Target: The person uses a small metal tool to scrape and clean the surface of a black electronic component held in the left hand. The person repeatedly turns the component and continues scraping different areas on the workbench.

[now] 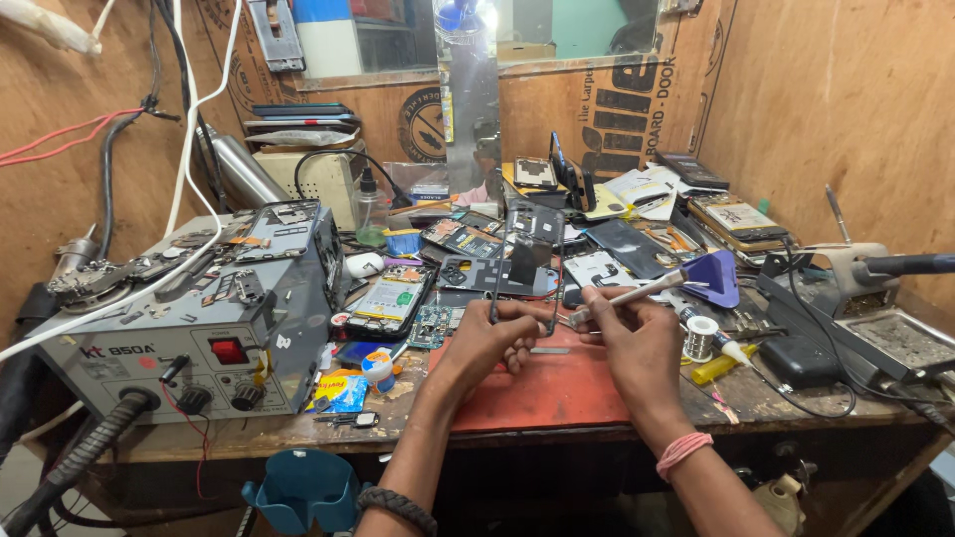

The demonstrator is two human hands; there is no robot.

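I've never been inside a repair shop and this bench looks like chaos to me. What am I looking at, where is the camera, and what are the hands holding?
The camera sits on the person's head and looks down at their two bare hands over a cluttered wooden workbench. The left hand holds a thin black phone frame upright. The right hand holds a brush with a purple head against the frame's lower edge. Under the hands lies a red mat. On the left stands a grey box with knobs and a red switch. Opened phones and circuit boards lie around, with a spool of wire to the right.
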